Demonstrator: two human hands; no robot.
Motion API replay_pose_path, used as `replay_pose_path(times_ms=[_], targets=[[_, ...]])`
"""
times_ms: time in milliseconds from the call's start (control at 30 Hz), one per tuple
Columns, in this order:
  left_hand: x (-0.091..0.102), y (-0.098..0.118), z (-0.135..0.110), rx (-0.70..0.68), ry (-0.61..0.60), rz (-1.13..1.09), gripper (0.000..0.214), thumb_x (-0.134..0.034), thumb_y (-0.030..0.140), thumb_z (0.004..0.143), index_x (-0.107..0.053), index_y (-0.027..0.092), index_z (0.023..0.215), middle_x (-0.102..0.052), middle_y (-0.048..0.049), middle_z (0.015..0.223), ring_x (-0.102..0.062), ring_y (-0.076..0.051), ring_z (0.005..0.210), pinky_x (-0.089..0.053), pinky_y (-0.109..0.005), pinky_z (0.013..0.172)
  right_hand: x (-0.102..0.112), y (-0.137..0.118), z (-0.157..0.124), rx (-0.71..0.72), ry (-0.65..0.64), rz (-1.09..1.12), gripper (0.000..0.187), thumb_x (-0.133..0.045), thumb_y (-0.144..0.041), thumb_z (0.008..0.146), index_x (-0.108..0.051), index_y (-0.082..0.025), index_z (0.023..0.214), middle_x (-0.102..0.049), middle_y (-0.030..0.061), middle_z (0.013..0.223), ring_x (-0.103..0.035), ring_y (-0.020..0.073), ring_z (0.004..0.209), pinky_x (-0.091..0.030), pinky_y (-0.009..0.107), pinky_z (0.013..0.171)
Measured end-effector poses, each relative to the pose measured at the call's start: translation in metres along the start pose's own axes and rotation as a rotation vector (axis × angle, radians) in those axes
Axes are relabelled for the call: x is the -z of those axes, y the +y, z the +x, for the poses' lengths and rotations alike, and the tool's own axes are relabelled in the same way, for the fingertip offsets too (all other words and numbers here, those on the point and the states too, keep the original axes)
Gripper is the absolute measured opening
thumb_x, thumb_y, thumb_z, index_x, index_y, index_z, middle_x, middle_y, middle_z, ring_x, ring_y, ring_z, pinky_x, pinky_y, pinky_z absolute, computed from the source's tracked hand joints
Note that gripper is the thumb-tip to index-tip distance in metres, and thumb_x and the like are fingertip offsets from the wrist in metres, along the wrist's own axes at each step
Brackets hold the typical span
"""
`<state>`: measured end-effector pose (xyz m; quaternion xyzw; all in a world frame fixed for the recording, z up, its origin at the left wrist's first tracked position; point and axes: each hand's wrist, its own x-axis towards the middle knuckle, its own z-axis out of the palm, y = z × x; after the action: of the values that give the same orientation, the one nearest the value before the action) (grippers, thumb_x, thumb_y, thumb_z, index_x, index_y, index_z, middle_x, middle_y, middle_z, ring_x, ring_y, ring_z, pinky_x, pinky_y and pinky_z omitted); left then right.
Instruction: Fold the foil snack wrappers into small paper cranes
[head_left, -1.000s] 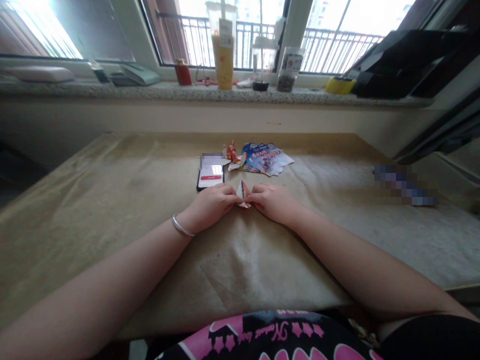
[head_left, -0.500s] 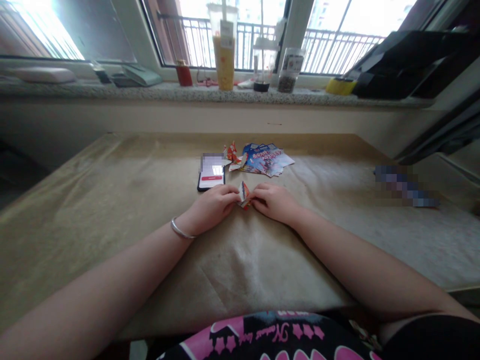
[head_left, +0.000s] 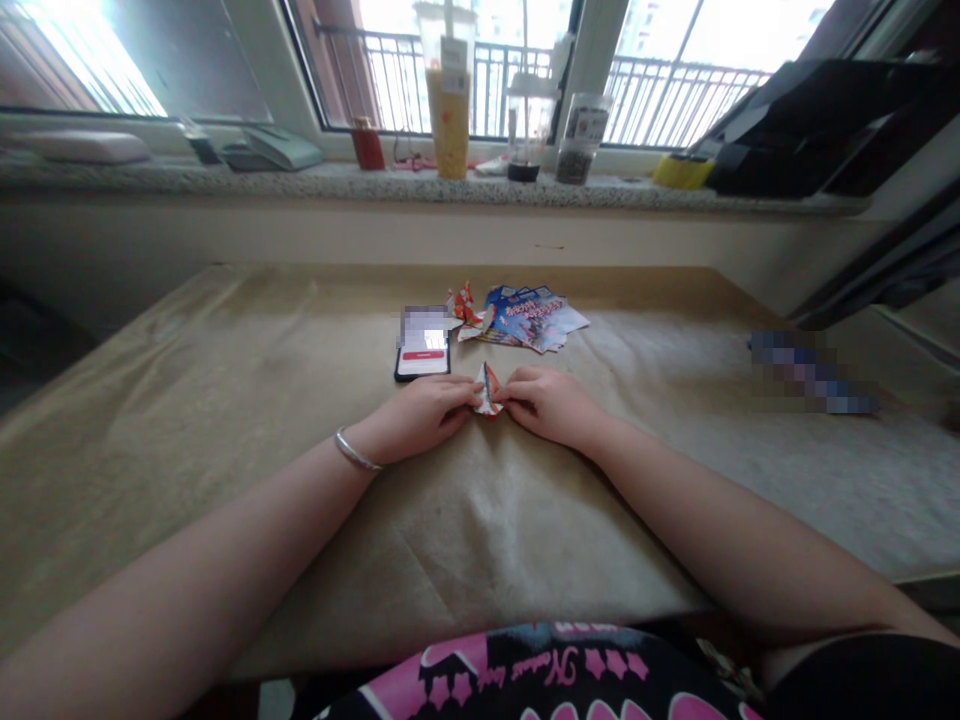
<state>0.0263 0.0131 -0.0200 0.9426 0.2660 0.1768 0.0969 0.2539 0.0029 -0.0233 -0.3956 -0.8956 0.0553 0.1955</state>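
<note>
Between my two hands is a small folded piece of paper (head_left: pixel 487 388), white and orange with a dark stripe. My left hand (head_left: pixel 420 415), with a silver bangle at the wrist, pinches its left edge. From the other side my right hand (head_left: pixel 551 400) grips the right edge between thumb and fingers. Just beyond my left hand lies a phone (head_left: pixel 424 345) with a lit screen, partly blurred out. Orange-and-white folded paper (head_left: pixel 466 305) sits behind the hands, beside a fan of blue printed leaflets (head_left: pixel 534 318).
A beige cloth covers the table (head_left: pixel 300 330). At the far right lies a blurred-out flat item (head_left: pixel 810 372). The windowsill (head_left: pixel 300 185) beyond holds a tall cup of yellow drink (head_left: pixel 450 120), a red-capped jar (head_left: pixel 367 145), a yellow tape roll (head_left: pixel 682 172) and a black bag (head_left: pixel 795 130).
The paper has opened out a little between my fingers and shows more white. My left hand has shifted slightly left and down; my right hand has hardly moved.
</note>
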Motion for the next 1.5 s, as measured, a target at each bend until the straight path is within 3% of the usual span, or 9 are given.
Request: replay_pose_path(times_ms=[300, 467, 633, 867, 1233, 1500], targets=[[0.0, 0.0, -0.002, -0.111, -0.011, 0.176, 0.034, -0.043, 0.011, 0.088, -0.06, 0.018, 0.117, -0.058, -0.0081, 0.128, -0.056, -0.017, 0.116, -0.046, -0.032, 0.101, 0.004, -0.005, -0.001, 0.065, -0.065, -0.099, 0.028, -0.049, -0.021, 0.086, -0.07, -0.024, 0.104, -0.067, 0.0051, 0.098, -0.06, 0.0167, 0.087, -0.041, 0.026, 0.075], [0.0, 0.005, -0.004, -0.088, -0.002, 0.227, 0.037, -0.043, 0.009, 0.085, -0.057, 0.017, 0.119, -0.057, -0.009, 0.128, -0.054, -0.018, 0.119, -0.046, -0.034, 0.101, 0.007, -0.008, -0.001, 0.074, -0.083, -0.147, 0.028, -0.048, -0.022, 0.087, -0.069, -0.024, 0.105, -0.066, 0.0052, 0.095, -0.06, 0.0171, 0.085, -0.041, 0.026, 0.074], [-0.004, 0.002, -0.006, 0.006, 0.014, 0.143, 0.041, -0.045, 0.01, 0.083, -0.052, 0.015, 0.123, -0.057, -0.0096, 0.127, -0.055, -0.018, 0.116, -0.046, -0.034, 0.102, 0.0, -0.003, -0.003, -0.019, -0.014, -0.081, 0.028, -0.049, -0.022, 0.085, -0.067, -0.021, 0.106, -0.066, 0.0056, 0.094, -0.06, 0.017, 0.086, -0.043, 0.025, 0.074], [-0.003, 0.001, -0.006, -0.029, 0.032, 0.139, 0.03, -0.043, 0.015, 0.089, -0.061, 0.016, 0.112, -0.06, -0.0096, 0.117, -0.057, -0.018, 0.107, -0.049, -0.034, 0.095, -0.008, 0.004, 0.001, -0.107, 0.079, 0.048, 0.019, -0.053, -0.021, 0.084, -0.07, -0.02, 0.093, -0.067, 0.0041, 0.087, -0.06, 0.0141, 0.078, -0.043, 0.023, 0.071], [0.004, 0.016, -0.006, -0.038, -0.114, 0.38, 0.034, -0.04, 0.013, 0.09, -0.055, 0.013, 0.121, -0.061, -0.0123, 0.112, -0.059, -0.021, 0.102, -0.051, -0.034, 0.088, 0.004, -0.009, -0.005, 0.07, -0.102, -0.218, 0.028, -0.043, -0.024, 0.092, -0.068, -0.023, 0.104, -0.067, 0.0048, 0.094, -0.061, 0.0155, 0.08, -0.038, 0.025, 0.067], [0.004, 0.022, -0.011, -0.024, -0.14, 0.411, 0.037, -0.04, 0.016, 0.091, -0.05, 0.013, 0.127, -0.057, -0.0135, 0.121, -0.055, -0.022, 0.111, -0.049, -0.036, 0.093, 0.011, -0.019, -0.004, 0.078, -0.174, -0.272, 0.031, -0.042, -0.022, 0.091, -0.068, -0.021, 0.108, -0.065, 0.0078, 0.104, -0.059, 0.017, 0.087, -0.04, 0.026, 0.071]])
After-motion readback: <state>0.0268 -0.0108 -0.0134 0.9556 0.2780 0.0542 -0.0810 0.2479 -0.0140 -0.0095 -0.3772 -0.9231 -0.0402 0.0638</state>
